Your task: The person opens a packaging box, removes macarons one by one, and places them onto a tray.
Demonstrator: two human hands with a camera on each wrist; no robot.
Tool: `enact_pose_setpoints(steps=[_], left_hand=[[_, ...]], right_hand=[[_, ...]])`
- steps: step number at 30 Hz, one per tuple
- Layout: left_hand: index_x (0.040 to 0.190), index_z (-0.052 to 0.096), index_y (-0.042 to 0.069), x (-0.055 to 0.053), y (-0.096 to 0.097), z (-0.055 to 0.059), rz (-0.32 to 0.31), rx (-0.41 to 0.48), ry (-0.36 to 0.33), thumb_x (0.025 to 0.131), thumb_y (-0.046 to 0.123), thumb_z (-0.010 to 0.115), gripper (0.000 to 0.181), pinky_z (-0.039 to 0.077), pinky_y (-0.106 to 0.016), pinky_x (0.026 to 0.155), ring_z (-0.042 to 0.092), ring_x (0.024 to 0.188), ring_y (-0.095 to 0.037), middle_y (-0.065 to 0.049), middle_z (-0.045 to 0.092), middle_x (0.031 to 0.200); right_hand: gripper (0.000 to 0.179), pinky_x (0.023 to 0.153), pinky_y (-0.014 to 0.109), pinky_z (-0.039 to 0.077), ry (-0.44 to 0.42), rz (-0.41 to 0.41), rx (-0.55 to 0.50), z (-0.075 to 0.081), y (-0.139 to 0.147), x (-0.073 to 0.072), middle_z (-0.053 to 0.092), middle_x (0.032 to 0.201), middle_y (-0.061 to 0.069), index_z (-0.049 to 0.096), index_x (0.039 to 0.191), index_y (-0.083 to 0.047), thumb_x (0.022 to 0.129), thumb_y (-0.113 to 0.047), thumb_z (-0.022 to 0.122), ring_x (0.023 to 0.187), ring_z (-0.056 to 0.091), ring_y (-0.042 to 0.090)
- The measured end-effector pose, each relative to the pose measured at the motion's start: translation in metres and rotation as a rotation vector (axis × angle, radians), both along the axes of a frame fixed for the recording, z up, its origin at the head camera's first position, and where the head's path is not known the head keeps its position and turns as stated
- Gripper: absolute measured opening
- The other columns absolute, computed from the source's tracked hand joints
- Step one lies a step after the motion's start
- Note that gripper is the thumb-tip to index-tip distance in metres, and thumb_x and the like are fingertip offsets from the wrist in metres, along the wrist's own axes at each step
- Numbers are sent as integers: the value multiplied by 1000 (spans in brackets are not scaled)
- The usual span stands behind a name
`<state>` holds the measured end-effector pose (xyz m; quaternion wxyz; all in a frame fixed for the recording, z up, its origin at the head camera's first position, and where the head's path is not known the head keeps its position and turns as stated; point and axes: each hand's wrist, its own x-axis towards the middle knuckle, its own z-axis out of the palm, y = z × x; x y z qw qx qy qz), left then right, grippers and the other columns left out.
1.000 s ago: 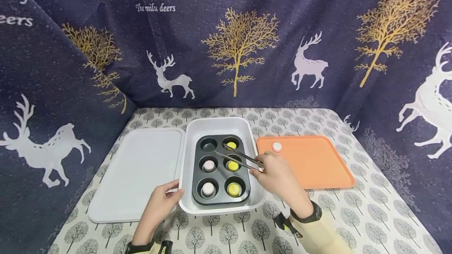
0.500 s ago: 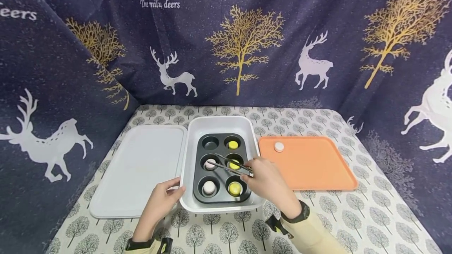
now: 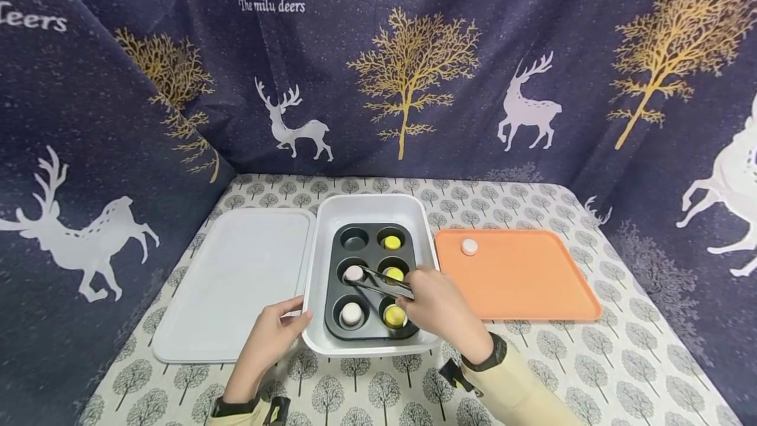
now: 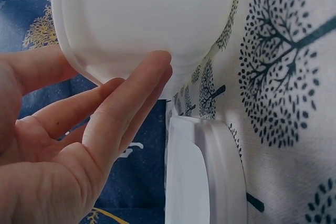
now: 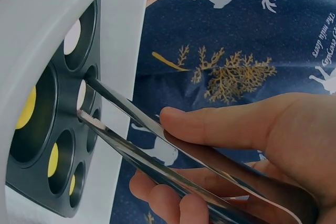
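Note:
A dark six-cup muffin pan [image 3: 374,318] lies inside a deep white container [image 3: 371,351]. Its right-hand cups hold yellow discs, the nearest [image 3: 394,316] and one farther back [image 3: 392,242] among them. On the left, a white disc [image 3: 351,313] fills the near cup and a pink disc [image 3: 353,273] the middle one; the far left cup [image 3: 354,238] is bare. My right hand [image 3: 439,307] grips metal tongs [image 5: 123,106], their tips spread at either side of the pink disc. My left hand [image 3: 273,335] pinches the container's left wall, thumb at the rim, fingers against the outside.
A pale grey lid-like tray [image 3: 236,281] lies flat left of the container. At right, an orange tray [image 3: 526,281] carries one pale disc [image 3: 469,246] near its far left corner. A dark printed curtain [image 3: 367,84] hangs behind the table.
The tongs have moved from the far right cup's yellow disc, leftward and nearer, to the pink disc in the middle left cup. My left hand keeps its hold on the container.

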<state>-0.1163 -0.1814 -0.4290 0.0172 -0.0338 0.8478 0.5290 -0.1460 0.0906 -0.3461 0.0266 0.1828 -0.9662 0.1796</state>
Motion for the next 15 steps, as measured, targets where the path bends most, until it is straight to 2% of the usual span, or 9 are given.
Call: enact_pose_setpoints(steps=[4,10,15], left_hand=[[134,53,-8,0,1,1,0,-13,-1,93,11,64,46,62,-43,81,67,106,-42,-31,57,129],[134,53,-8,1,1,1,-1,-31,-1,93,12,64,46,61,-45,83,65,109,-44,-32,57,131],[134,52,-8,1,1,2,-3,-29,-12,93,12,64,47,61,-45,83,64,110,-45,-32,56,132]], right_hand=[[26,58,32,48,23,19,26,1,-3,-1,55,72,1,56,65,-11,79,-17,77,62,50,15],[29,53,30,44,59,40,51,-1,-6,0,50,66,0,53,61,-12,79,-16,76,58,46,14],[30,53,33,45,87,39,45,-3,-4,1,51,66,0,52,61,-12,78,-15,77,58,48,16]])
